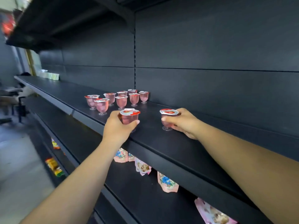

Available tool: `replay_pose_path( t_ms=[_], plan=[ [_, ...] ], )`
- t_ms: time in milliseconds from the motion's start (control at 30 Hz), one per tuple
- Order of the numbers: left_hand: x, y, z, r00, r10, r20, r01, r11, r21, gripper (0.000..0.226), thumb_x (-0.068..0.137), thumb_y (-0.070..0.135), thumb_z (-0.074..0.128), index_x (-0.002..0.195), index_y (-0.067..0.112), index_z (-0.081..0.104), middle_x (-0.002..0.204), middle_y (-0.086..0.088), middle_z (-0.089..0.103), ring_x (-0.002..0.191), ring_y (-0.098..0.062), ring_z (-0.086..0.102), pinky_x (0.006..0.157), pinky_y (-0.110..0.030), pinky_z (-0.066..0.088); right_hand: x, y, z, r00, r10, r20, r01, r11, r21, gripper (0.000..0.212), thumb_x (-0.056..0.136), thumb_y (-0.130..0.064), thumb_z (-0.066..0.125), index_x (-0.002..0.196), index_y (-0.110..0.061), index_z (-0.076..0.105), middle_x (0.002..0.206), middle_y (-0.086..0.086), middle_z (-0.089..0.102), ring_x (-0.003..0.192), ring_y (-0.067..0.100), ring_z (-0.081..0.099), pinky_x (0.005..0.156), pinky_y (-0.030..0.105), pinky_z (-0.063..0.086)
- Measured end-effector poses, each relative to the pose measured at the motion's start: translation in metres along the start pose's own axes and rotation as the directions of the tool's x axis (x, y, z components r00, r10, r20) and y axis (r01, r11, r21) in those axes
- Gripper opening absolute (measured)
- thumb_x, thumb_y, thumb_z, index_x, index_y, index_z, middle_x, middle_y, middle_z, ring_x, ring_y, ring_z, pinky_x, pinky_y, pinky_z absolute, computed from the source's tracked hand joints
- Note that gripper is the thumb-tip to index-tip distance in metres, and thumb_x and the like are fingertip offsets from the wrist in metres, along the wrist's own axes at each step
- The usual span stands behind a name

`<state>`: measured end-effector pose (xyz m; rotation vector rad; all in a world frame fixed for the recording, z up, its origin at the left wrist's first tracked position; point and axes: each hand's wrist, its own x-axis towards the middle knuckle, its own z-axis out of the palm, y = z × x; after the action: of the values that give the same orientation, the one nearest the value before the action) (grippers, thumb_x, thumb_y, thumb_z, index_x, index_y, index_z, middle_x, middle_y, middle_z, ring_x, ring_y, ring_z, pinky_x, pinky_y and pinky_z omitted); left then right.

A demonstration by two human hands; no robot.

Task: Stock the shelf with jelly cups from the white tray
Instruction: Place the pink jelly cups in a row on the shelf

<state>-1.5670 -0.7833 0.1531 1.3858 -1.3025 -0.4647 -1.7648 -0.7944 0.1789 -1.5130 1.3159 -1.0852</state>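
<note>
Both my hands reach onto the black shelf (161, 143), each holding a pink jelly cup with a red and white foil lid. My left hand (118, 126) grips one jelly cup (130, 116) near the shelf's front edge. My right hand (184, 122) is curled round a second jelly cup (168, 118), whose clear foot stands on the shelf. Behind them several more jelly cups (121, 99) stand upright in a cluster. The white tray is not in view.
The dark back panel (210, 62) rises behind the shelf and another shelf hangs overhead. Pink snack packets (167, 183) lie on the lower shelf (145, 199). Yellow packets (54, 166) sit further down on the left. Pale boxes (50, 75) stand at the shelf's far left end.
</note>
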Motion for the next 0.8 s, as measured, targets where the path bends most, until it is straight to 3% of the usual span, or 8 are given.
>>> replay_pose_path(
  t_ms=[67, 133, 200, 300, 433, 567, 700, 800],
  plan=[
    [0.013, -0.007, 0.0, 0.998, -0.006, -0.055, 0.008, 0.999, 0.034, 0.053, 0.075, 0.028, 0.075, 0.118, 0.012, 0.049, 0.108, 0.002, 0.062, 0.1, -0.017, 0.059, 0.081, -0.026, 0.041, 0.027, 0.0, 0.018, 0.999, -0.038, -0.003, 0.038, 0.999, -0.037, 0.03, 0.076, -0.015, 0.072, 0.103, -0.002, 0.065, 0.091, 0.005, 0.065, 0.087, 0.013, 0.061, 0.096, 0.034, 0.049],
    [0.023, -0.015, 0.003, 0.994, -0.015, -0.109, 0.021, 0.998, 0.057, 0.054, 0.077, 0.029, 0.072, 0.121, 0.013, 0.044, 0.113, 0.0, 0.061, 0.104, -0.02, 0.058, 0.081, -0.026, 0.04, 0.054, 0.002, 0.035, 0.997, -0.078, -0.002, 0.077, 0.995, -0.066, 0.054, 0.056, -0.035, 0.078, 0.102, -0.009, 0.066, 0.096, 0.003, 0.07, 0.094, 0.016, 0.065, 0.097, 0.042, 0.049],
    [0.032, -0.02, 0.005, 0.984, -0.057, -0.169, 0.067, 0.996, 0.057, 0.056, 0.08, 0.03, 0.069, 0.123, 0.012, 0.038, 0.117, -0.002, 0.06, 0.107, -0.023, 0.056, 0.082, -0.027, 0.038, 0.082, 0.006, 0.047, 0.994, -0.104, 0.015, 0.105, 0.99, -0.091, 0.064, 0.045, -0.047, 0.075, 0.1, -0.016, 0.066, 0.099, 0.0, 0.07, 0.096, 0.017, 0.066, 0.094, 0.041, 0.051],
    [0.046, -0.028, 0.008, 0.97, -0.096, -0.222, 0.11, 0.993, 0.052, 0.054, 0.081, 0.031, 0.067, 0.122, 0.014, 0.036, 0.116, -0.002, 0.061, 0.105, -0.023, 0.057, 0.082, -0.028, 0.039, 0.114, 0.003, 0.063, 0.991, -0.126, 0.051, 0.132, 0.981, -0.139, 0.045, 0.063, -0.038, 0.077, 0.103, -0.019, 0.066, 0.101, -0.001, 0.07, 0.095, 0.016, 0.065, 0.093, 0.04, 0.051],
    [0.055, -0.035, 0.009, 0.963, -0.106, -0.248, 0.119, 0.992, 0.038, 0.054, 0.08, 0.029, 0.069, 0.122, 0.017, 0.037, 0.11, 0.002, 0.062, 0.102, -0.019, 0.059, 0.082, -0.026, 0.039, 0.141, -0.001, 0.076, 0.983, -0.155, 0.1, 0.168, 0.975, -0.143, 0.034, 0.073, -0.029, 0.073, 0.104, -0.018, 0.066, 0.102, -0.002, 0.069, 0.096, 0.016, 0.065, 0.092, 0.037, 0.051],
    [0.055, -0.034, 0.01, 0.959, -0.104, -0.264, 0.123, 0.991, 0.056, 0.055, 0.079, 0.028, 0.071, 0.121, 0.017, 0.038, 0.104, 0.005, 0.059, 0.095, -0.014, 0.057, 0.079, -0.024, 0.037, 0.151, -0.006, 0.081, 0.976, -0.173, 0.132, 0.192, 0.97, -0.148, 0.023, 0.08, -0.023, 0.066, 0.102, -0.021, 0.059, 0.099, -0.004, 0.063, 0.095, 0.014, 0.06, 0.079, 0.025, 0.046],
    [0.055, -0.034, 0.011, 0.955, -0.113, -0.276, 0.143, 0.985, 0.093, 0.051, 0.077, 0.026, 0.074, 0.11, 0.021, 0.036, 0.104, 0.005, 0.057, 0.098, -0.017, 0.058, 0.08, -0.024, 0.038, 0.151, -0.01, 0.084, 0.962, -0.199, 0.187, 0.23, 0.96, -0.158, 0.011, 0.081, -0.021, 0.067, 0.083, -0.026, 0.057, 0.099, -0.001, 0.064, 0.099, 0.017, 0.061, 0.088, 0.031, 0.049],
    [0.057, -0.031, 0.012, 0.952, -0.117, -0.283, 0.164, 0.975, 0.151, 0.057, 0.076, 0.027, 0.075, 0.115, 0.015, 0.035, 0.116, -0.001, 0.06, 0.106, -0.022, 0.058, 0.079, -0.025, 0.037, 0.149, -0.011, 0.083, 0.957, -0.197, 0.211, 0.229, 0.963, -0.139, 0.019, 0.081, -0.02, 0.068, 0.07, -0.027, 0.053, 0.095, -0.001, 0.064, 0.1, 0.019, 0.062, 0.093, 0.034, 0.049]
  ],
)
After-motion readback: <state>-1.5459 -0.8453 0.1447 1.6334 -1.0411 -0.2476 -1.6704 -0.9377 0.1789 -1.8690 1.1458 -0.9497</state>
